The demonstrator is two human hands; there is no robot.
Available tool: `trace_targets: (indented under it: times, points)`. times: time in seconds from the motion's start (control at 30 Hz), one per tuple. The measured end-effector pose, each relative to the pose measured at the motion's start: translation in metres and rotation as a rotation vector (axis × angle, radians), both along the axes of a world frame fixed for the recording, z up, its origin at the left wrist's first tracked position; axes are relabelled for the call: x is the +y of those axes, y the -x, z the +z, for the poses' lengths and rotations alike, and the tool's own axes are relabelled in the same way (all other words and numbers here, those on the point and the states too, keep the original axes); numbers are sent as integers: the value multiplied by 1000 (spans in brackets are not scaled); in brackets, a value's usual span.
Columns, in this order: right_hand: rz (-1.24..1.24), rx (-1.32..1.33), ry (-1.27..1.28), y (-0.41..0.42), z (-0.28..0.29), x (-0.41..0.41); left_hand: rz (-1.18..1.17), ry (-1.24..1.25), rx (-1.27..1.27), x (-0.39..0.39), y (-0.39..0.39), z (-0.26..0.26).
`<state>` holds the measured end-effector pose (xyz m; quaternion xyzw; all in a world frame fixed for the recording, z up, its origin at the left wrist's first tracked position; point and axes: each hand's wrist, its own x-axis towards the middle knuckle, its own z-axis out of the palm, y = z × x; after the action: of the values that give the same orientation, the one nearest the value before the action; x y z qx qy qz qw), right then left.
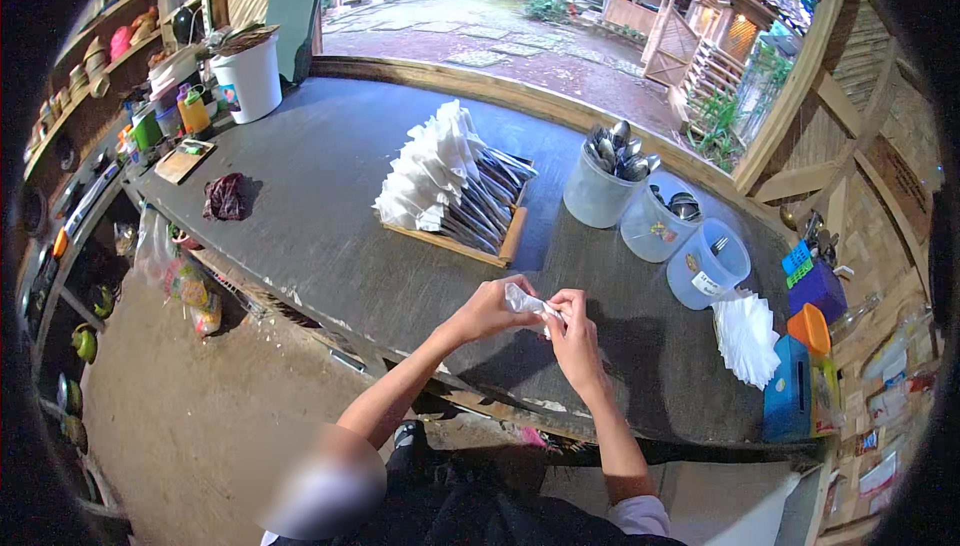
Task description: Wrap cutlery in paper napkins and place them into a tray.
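Observation:
Both hands hold one white paper napkin point(525, 301) above the front part of the dark counter point(337, 276). My left hand point(491, 312) grips its left part, and my right hand point(576, 332) pinches its right end with the fingertips; whether cutlery is inside is hidden. Beyond them a wooden tray point(512, 237) holds many pieces of cutlery with their ends wrapped in white napkins point(431, 167). To its right stand a plastic tub of spoons point(601, 190), a second tub with cutlery point(658, 227) and a third with a fork point(705, 265). A napkin stack point(746, 336) lies near the third tub.
At the right edge stand a blue box point(786, 388), an orange container point(808, 328) and a purple holder point(816, 287). A crumpled dark red cloth point(223, 197), a small board point(184, 161) and a white bucket point(249, 81) are on the left. A wooden ledge point(465, 85) borders the counter's far side.

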<state>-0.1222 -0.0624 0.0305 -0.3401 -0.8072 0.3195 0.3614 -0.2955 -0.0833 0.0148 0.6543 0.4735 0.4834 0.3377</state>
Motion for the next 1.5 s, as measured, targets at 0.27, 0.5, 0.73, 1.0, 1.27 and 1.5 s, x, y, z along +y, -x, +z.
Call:
trace_targets:
  times: [0.27, 0.5, 0.73, 1.0, 1.27, 1.5]
  points:
    - [9, -116, 59, 66, 2, 0, 157, -32, 189, -3, 84, 7]
    - [-23, -316, -390, 108, -9, -2, 287, -95, 197, 13, 177, 13]
    - [-285, -381, -691, 144, 12, 45, 403, -165, 186, 57, 186, 69]
    - [-272, -356, -601, 160, -20, 104, 502, -339, 321, 98, 184, 53]
    - [-268, -166, -393, 162, -22, 94, 603, -329, 414, 89, 186, 38]
    - [-288, -212, -411, 158, -24, 96, 646, -360, 399, 96, 181, 29]
